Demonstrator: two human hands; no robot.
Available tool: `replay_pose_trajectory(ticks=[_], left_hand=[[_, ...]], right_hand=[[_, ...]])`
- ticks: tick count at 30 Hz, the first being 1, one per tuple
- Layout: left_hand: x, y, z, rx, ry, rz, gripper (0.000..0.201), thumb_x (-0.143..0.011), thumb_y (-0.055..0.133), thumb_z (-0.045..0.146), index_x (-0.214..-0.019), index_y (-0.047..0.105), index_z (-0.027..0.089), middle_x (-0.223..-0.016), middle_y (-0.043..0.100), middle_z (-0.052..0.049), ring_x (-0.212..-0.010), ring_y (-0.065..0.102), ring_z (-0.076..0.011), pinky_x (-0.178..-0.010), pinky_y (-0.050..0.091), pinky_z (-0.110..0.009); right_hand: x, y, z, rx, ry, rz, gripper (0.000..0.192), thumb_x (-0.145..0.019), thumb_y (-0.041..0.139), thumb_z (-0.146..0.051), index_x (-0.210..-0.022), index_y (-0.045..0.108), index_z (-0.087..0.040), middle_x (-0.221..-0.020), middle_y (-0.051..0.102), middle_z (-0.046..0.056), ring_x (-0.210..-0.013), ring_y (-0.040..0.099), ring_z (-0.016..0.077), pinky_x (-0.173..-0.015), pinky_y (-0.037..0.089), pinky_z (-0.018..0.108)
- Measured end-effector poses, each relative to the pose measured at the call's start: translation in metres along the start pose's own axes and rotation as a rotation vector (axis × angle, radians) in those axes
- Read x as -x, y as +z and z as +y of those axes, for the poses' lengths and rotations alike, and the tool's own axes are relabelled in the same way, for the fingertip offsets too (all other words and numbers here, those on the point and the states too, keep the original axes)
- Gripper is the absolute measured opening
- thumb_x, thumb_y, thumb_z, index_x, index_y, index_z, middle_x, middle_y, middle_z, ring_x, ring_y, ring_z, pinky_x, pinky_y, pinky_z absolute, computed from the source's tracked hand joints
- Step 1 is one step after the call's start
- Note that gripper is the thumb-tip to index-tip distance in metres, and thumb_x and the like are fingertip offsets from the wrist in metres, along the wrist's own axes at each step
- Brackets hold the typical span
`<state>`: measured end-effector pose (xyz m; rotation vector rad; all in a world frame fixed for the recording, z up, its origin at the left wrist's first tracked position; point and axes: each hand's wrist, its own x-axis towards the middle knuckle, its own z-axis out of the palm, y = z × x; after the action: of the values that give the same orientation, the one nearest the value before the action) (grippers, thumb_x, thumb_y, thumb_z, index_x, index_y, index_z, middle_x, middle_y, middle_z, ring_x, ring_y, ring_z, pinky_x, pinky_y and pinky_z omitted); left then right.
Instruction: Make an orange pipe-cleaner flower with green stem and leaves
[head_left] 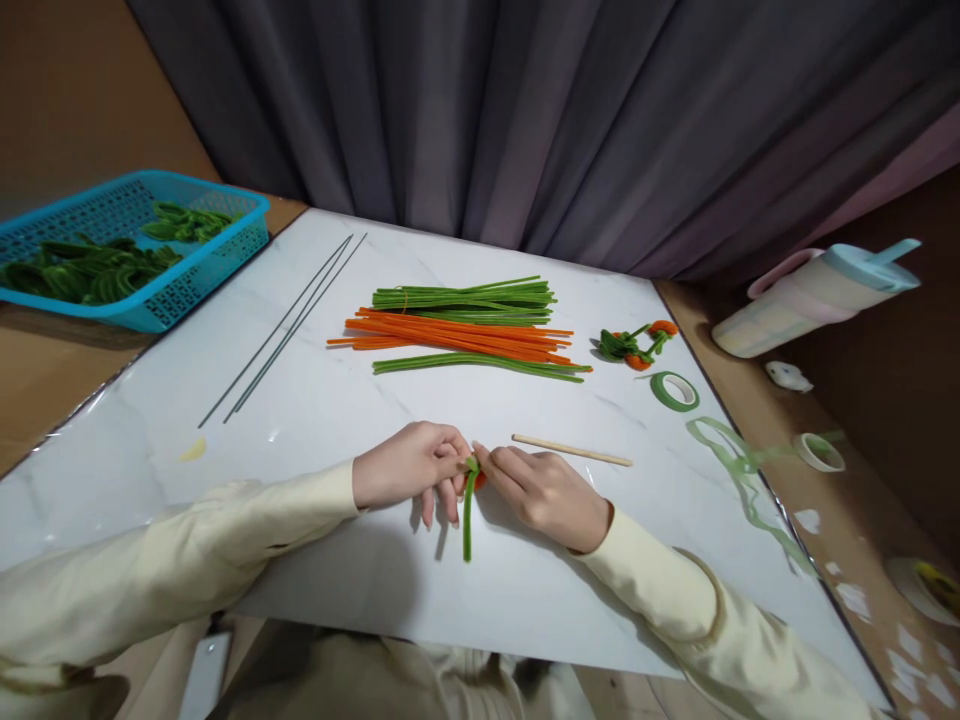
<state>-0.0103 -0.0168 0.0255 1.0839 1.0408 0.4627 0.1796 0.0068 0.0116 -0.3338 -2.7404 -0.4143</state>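
Both hands meet over the near middle of the white tabletop. Between the fingertips of my left hand (420, 462) and my right hand (546, 492) is a green pipe cleaner (468, 520), its loose end hanging down toward me. A small orange fuzzy piece (480, 481) shows beside it, mostly covered by the right fingers. Both hands are closed in a pinch on this small work. A thin wooden stick (571, 450) lies just beyond my right hand. Farther off lie a bundle of orange pipe cleaners (457, 335) and green pipe cleaners (480, 365).
At the left stands a blue basket (202, 275) with green fuzzy pieces. Thin dark wires (289, 335) lie near it. On the right are orange-and-green pipe cleaner flowers (637, 345), a roll of green tape (660, 392), loose tape strips (742, 465) and a tumbler (799, 305).
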Motion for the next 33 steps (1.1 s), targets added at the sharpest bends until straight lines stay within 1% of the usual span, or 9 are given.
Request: replay_pose_trajectory(ticks=[4,8,12,16,21,24,29,31,33], left_hand=[[0.0,0.002,0.0,-0.009,0.001,0.014,0.007,-0.082,0.044,0.019,-0.078,0.044,0.013,-0.061,0.056,0.001,-0.046,0.062,-0.0133,-0.028,0.042,-0.015],[-0.002,0.003,0.002,-0.033,0.005,0.042,0.004,-0.082,0.042,0.016,-0.08,0.044,0.013,-0.059,0.055,0.001,-0.044,0.06,-0.0125,-0.027,0.041,-0.015],[-0.001,0.004,0.003,-0.058,-0.001,0.049,0.006,-0.082,0.04,0.013,-0.078,0.045,0.013,-0.057,0.055,0.002,-0.042,0.059,-0.0122,-0.027,0.041,-0.015],[-0.001,0.005,0.003,-0.072,-0.001,0.06,0.006,-0.082,0.041,0.013,-0.077,0.045,0.013,-0.055,0.055,0.002,-0.042,0.059,-0.0121,-0.027,0.041,-0.015],[-0.001,0.005,0.001,-0.065,0.0,0.057,0.005,-0.081,0.043,0.013,-0.077,0.045,0.014,-0.052,0.054,0.003,-0.042,0.058,-0.0121,-0.027,0.041,-0.015],[-0.001,0.006,0.002,-0.058,0.0,0.06,0.006,-0.081,0.042,0.012,-0.077,0.045,0.014,-0.054,0.054,0.003,-0.043,0.059,-0.0123,-0.027,0.041,-0.015],[0.0,0.006,0.003,-0.06,-0.02,0.058,0.01,-0.082,0.039,0.009,-0.075,0.044,0.014,-0.047,0.052,0.005,-0.039,0.056,-0.011,-0.026,0.04,-0.015],[0.0,0.006,0.003,-0.073,-0.011,0.06,0.011,-0.082,0.038,0.009,-0.075,0.044,0.014,-0.049,0.053,0.004,-0.039,0.056,-0.011,-0.026,0.04,-0.015],[0.0,0.006,0.001,-0.087,0.006,0.069,0.009,-0.082,0.039,0.01,-0.077,0.045,0.014,-0.053,0.055,0.003,-0.041,0.056,-0.0112,-0.027,0.04,-0.015]], right_hand=[[-0.001,0.002,-0.001,-0.04,0.008,-0.001,0.023,-0.09,0.032,-0.004,-0.101,0.053,0.001,-0.066,0.051,0.004,-0.054,0.049,0.0128,-0.04,0.035,0.027],[-0.001,0.004,-0.002,-0.094,0.042,0.01,0.023,-0.091,0.031,-0.005,-0.091,0.054,-0.006,-0.063,0.048,0.002,-0.051,0.045,0.0121,-0.04,0.033,0.027],[0.0,0.006,-0.001,-0.13,0.049,0.035,0.024,-0.092,0.031,-0.007,-0.082,0.053,-0.01,-0.062,0.046,0.001,-0.051,0.043,0.0119,-0.041,0.031,0.027],[0.0,0.009,-0.001,-0.173,0.055,0.068,0.024,-0.092,0.033,-0.009,-0.077,0.051,-0.012,-0.061,0.045,0.0,-0.05,0.041,0.0116,-0.042,0.029,0.026],[0.001,0.011,-0.002,-0.206,0.044,0.081,0.027,-0.092,0.031,-0.009,-0.073,0.05,-0.013,-0.06,0.043,0.0,-0.049,0.039,0.0114,-0.043,0.029,0.025],[0.001,0.011,-0.002,-0.194,0.031,0.086,0.027,-0.092,0.03,-0.008,-0.073,0.049,-0.014,-0.061,0.042,0.0,-0.049,0.04,0.0114,-0.043,0.029,0.025],[0.002,0.013,-0.003,-0.177,0.021,0.095,0.026,-0.091,0.03,-0.006,-0.077,0.051,-0.012,-0.06,0.043,0.0,-0.048,0.041,0.0117,-0.041,0.027,0.026],[0.001,0.012,-0.003,-0.166,0.022,0.086,0.025,-0.092,0.03,-0.007,-0.082,0.052,-0.01,-0.06,0.045,0.0,-0.048,0.042,0.0116,-0.04,0.028,0.026],[0.001,0.01,0.0,-0.146,0.031,0.048,0.024,-0.092,0.03,-0.008,-0.092,0.054,-0.007,-0.061,0.048,0.001,-0.049,0.045,0.0118,-0.041,0.03,0.026]])
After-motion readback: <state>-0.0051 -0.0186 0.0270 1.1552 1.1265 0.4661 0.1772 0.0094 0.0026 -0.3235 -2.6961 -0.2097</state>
